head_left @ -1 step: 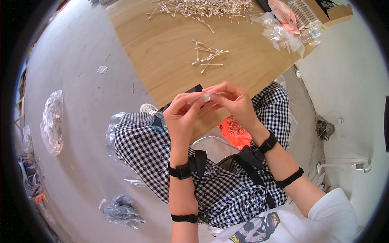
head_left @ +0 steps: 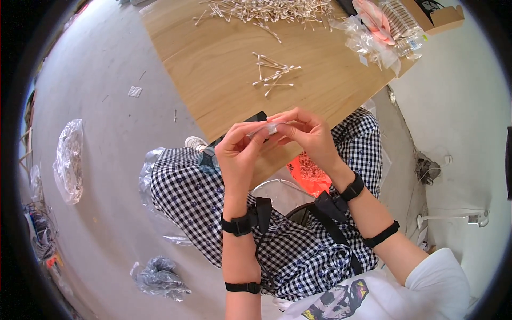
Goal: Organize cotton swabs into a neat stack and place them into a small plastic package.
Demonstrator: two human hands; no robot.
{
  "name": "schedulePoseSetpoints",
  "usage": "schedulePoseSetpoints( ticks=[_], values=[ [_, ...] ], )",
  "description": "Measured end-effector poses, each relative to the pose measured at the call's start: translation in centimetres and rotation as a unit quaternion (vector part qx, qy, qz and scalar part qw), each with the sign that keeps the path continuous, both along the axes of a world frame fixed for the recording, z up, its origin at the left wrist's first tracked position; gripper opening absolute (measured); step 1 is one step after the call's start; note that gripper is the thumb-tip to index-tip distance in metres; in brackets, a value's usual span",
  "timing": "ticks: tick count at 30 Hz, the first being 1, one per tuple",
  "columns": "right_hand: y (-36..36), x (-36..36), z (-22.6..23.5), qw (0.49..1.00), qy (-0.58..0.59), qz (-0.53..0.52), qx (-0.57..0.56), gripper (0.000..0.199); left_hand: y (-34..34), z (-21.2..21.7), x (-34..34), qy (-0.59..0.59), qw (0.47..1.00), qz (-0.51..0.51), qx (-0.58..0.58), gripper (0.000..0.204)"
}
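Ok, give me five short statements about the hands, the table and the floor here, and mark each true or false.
1. Both hands pinch one small clear packet between them. True: the left hand and the right hand meet on it.
2. A small cluster of cotton swabs lies on the wooden table. True.
3. The table is bare metal. False: it is light wood.
4. The person wears plain black trousers. False: the checked trousers are black and white.
5. The floor holds only paper boxes. False: crumpled clear plastic bags lie on it.
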State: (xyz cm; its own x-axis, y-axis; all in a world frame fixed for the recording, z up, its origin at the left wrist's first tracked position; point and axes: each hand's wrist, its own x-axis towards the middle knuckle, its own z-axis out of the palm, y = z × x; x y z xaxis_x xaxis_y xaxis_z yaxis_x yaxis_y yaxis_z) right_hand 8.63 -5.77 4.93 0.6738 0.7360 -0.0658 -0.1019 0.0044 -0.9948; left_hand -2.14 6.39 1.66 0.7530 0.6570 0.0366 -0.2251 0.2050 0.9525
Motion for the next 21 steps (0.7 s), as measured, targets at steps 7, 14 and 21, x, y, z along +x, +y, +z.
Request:
schedulePoseSetpoints(
  ticks=[7,14,21],
  values=[
    [-0.12,0.24,0.05,0.996,0.082,0.002,-0.033,0.02,0.11,0.29,-0.24,0.031,0.999,-0.006,-0.022,0.012],
    [-0.22,0.08,-0.13,0.989,0.146,0.005,-0.004,0.024,0.24,-0.08,-0.24,0.018,0.998,-0.011,-0.051,0.014],
    [-0.05,0.73,-0.7,0.966,0.256,0.01,0.012,0.026,0.28,0.2,-0.26,0.046,0.998,-0.018,-0.03,0.016]
  ],
)
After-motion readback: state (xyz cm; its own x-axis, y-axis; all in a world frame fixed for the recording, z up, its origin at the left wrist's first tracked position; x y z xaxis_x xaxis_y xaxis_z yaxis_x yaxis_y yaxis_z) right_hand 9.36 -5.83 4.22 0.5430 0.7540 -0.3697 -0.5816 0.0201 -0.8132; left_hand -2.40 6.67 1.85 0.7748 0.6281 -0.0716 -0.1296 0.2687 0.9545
